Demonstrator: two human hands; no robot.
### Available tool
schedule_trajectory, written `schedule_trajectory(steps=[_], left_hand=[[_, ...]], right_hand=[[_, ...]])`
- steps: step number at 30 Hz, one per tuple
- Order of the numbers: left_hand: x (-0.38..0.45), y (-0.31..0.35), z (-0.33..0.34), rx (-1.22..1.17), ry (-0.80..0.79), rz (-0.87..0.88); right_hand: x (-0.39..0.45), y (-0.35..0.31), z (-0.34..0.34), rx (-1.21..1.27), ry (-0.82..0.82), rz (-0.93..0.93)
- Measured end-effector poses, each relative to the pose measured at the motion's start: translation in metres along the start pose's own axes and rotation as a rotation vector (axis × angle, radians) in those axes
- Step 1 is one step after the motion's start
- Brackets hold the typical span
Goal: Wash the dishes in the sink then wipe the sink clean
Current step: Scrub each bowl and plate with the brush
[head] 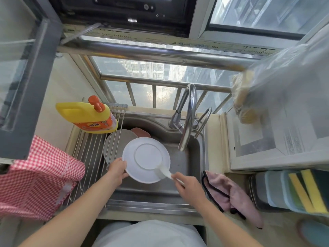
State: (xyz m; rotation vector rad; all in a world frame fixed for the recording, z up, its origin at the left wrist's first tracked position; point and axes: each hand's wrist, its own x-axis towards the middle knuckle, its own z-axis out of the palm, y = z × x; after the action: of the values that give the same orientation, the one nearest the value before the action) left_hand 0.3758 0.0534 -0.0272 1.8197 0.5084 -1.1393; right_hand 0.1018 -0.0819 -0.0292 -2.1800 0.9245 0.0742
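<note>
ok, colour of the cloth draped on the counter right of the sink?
Pink with a dark trim along its edge: the cloth, clearest in the head view, the only one.

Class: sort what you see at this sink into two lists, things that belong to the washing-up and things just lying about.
Belongs to the job:
white plate
white spoon
left hand
right hand
grey plate
sink
faucet
detergent bottle
pink cloth

Lying about:
checked cloth
sponges
plastic bag

Two bare forearms with no sleeves, watch or rings in sight run in from about 7 and 5 o'clock to the bare left hand (116, 171) and bare right hand (187, 187), while a plain white garment (149, 234) covers the torso at 6 o'clock.
</note>
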Motion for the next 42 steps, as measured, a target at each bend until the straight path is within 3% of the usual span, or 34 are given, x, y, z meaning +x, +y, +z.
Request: schedule_trajectory(steps=[4, 13, 19, 23, 28, 32, 37, 42], left_hand=[[-0.004, 0.005, -0.001, 0.087, -0.057, 0.005], [-0.015, 0.009, 0.0, 0.369, -0.206, 0.089], [-0.018, 0.008, 0.013, 0.55, -0.201, 0.25], [-0.023, 0.007, 0.014, 0.57, -0.17, 0.28], [-0.021, 0.004, 0.009, 0.567, -0.165, 0.277], [-0.03, 0.005, 0.01, 0.569, -0.155, 0.308], [-0.03, 0.002, 0.006, 0.563, -0.147, 0.319], [-0.028, -0.002, 0.003, 0.519, -0.129, 0.329]], right_hand=[[0.016, 0.008, -0.009, 0.093, 0.14, 0.22], [0.046, -0.021, -0.021, 0.111, 0.108, 0.28], [0.063, -0.067, -0.013, 0.071, 0.027, 0.114], [0.07, -0.065, -0.018, -0.004, 0.101, 0.295], [0.062, -0.08, -0.02, 0.021, -0.017, 0.108], [0.07, -0.067, -0.026, -0.023, 0.065, 0.327], [0.055, -0.09, -0.015, -0.003, -0.004, 0.126], [0.066, -0.059, -0.022, 0.07, 0.077, 0.467]])
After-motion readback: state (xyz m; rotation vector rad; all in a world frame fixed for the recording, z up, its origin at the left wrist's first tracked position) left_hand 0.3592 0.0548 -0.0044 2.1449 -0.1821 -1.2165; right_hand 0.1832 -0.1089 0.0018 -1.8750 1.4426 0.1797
